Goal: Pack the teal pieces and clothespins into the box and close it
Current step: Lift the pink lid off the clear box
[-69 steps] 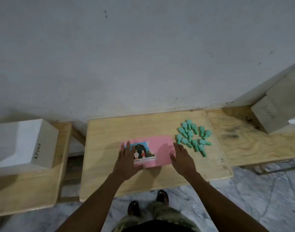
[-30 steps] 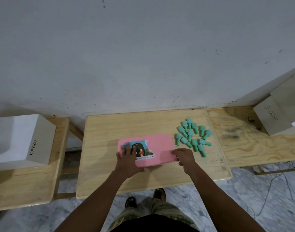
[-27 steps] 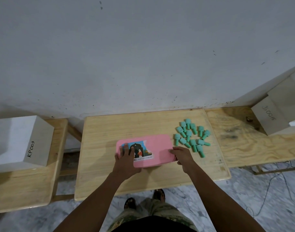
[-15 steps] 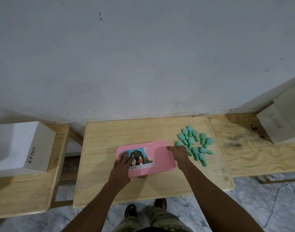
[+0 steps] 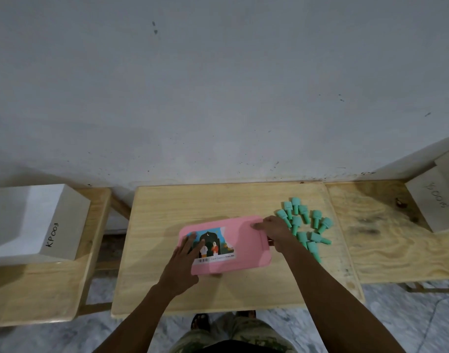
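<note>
Both hands on the pink box (image 5: 244,240): left hand (image 5: 184,261) flat, right hand (image 5: 274,231) at its edge.

Bare workroom, prob a test setup: plywood benches (image 5: 244,200) w/ coded white boxes (image 5: 32,222), scuffed wall (image 5: 218,85)

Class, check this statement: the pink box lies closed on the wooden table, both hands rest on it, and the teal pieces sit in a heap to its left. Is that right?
Not quite. The head view shows the teal pieces heaped to the right of the pink box, beside the right hand. The rest holds: the box lies closed on the wooden table, and the left hand rests on it too.
</note>
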